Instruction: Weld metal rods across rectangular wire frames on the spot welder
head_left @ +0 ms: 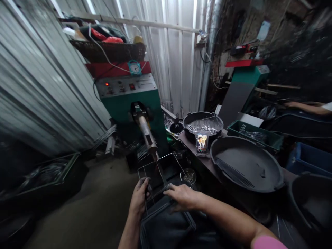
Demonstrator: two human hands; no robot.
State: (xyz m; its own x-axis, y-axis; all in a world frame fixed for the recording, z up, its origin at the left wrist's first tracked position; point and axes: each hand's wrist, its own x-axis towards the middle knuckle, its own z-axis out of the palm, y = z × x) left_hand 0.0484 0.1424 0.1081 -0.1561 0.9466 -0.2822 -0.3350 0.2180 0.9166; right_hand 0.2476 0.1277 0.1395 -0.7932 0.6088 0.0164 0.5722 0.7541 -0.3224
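Observation:
A bent wire frame of thin metal rod reaches out in front of me, its far side under the tip of the machine's metal arm. My left hand is closed round the left side of the frame. At its near side, the fingers of my right hand are pinched together on the wire. A thin rod runs from the arm tip towards those fingers; where it ends is hidden. Below both hands lies a stack of dark wire frames.
The green machine has a lit red lamp and a clock on top. On the right bench stand a phone, a pan of wire pieces and a wide pan with dark rods. A crate sits left. Another person's arm shows far right.

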